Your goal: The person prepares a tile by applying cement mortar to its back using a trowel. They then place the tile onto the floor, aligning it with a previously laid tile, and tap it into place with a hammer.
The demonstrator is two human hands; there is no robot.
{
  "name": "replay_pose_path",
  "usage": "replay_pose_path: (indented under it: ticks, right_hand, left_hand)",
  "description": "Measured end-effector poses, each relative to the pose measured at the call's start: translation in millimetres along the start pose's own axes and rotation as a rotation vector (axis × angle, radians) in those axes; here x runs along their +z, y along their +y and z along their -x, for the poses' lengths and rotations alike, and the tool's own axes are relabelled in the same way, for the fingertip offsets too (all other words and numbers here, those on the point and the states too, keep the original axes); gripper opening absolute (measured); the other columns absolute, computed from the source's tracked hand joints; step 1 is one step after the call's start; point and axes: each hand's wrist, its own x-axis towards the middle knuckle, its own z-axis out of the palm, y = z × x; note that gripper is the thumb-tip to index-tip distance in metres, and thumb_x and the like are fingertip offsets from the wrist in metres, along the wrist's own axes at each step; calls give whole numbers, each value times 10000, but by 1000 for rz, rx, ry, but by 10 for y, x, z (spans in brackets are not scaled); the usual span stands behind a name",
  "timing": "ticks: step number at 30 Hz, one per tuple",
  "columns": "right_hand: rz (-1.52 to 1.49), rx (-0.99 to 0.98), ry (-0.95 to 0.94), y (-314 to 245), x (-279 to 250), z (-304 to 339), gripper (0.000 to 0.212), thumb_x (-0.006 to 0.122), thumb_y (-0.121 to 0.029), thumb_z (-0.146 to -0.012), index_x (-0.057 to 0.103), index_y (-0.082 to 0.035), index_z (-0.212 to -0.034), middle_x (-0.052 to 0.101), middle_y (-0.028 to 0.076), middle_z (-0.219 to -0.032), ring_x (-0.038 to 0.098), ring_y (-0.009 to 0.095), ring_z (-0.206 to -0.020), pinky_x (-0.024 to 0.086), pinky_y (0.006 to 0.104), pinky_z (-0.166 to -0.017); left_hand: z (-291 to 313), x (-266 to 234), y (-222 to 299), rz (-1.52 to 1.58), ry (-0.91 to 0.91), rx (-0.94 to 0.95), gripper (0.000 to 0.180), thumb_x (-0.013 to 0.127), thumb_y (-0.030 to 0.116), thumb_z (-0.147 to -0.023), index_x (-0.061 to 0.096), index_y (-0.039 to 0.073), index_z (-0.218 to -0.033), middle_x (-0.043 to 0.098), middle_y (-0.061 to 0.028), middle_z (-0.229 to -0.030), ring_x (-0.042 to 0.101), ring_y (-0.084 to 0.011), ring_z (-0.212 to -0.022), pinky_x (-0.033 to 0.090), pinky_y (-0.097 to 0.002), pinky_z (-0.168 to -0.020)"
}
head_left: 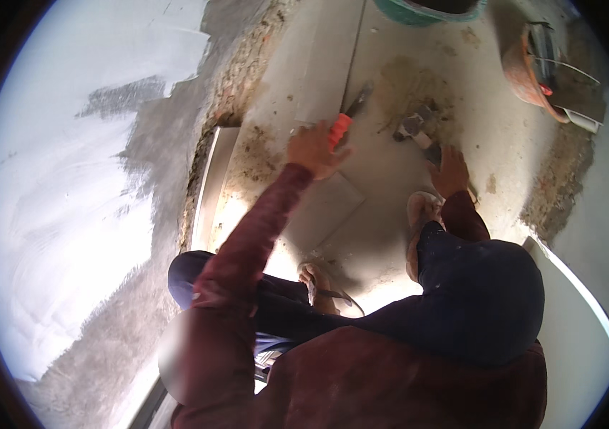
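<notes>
My left hand (313, 151) is at the orange handle of a narrow-bladed tool (340, 130), which lies between thumb and fingers. Its grey blade points away and to the right, over the floor; the exact kind of tool is unclear. To the right, in front of my foot, my right hand (452, 173) is low over the floor. Just beyond its fingers is a hammer-like tool (413, 127) with a pale and dark head. Whether those fingers grip its handle is hidden. A square pale tile (326, 207) lies on the floor between my arms.
A partly plastered wall (68, 214) rises on the left, with a rough broken strip along its foot. A pale board (213, 189) leans there. A green tub (426, 16) stands at the far side, and an orange bucket (522, 79) with tools at far right. Dirt patches mark the floor.
</notes>
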Motion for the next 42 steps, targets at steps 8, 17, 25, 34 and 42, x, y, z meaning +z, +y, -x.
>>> replay_pose_path:
  ticks: [8,17,25,34,42]
  right_hand:
    - [-273,-133,1,81,3,8,577,614,-390,-848,452,12,-1231,545,227,-1150,533,421,-1042,440,477,-865]
    - [-831,50,-287,-134,-438,-138,494,694,-320,-807,529,28,-1117,605,157,-953,564,206,-876,449,340,-769]
    - [-1110,-10,-286,-377,-708,-226,420,679,-296,-814,532,17,-1052,559,54,-804,530,138,-720,432,290,-650]
    - [-1565,-226,-199,-850,-1366,-478,226,555,-131,-847,538,10,-1022,501,18,-678,441,73,-519,368,244,-492]
    - [-1500,-362,-309,-1283,-1384,-608,240,536,-143,-868,536,8,-1054,486,24,-662,444,78,-506,379,248,-477]
  left_hand:
    - [-169,-30,-53,764,-437,-48,821,683,408,-761,267,138,-1415,517,-158,-1288,523,-286,-1172,428,-420,-953]
    - [-136,-362,123,1544,-142,232,596,782,109,-728,496,69,-1250,606,-42,-1108,586,-143,-988,500,-304,-834]
    - [-532,-137,243,1003,533,148,273,700,129,-829,616,48,-1076,641,-31,-952,608,-129,-882,491,-297,-782]
    - [-160,-1225,-200,679,706,398,416,716,31,-800,521,-3,-1166,560,-19,-817,579,-119,-709,548,-275,-672]
    - [111,-1577,-995,401,736,126,341,802,224,-734,576,14,-879,542,-1,-709,521,-113,-644,464,-266,-609]
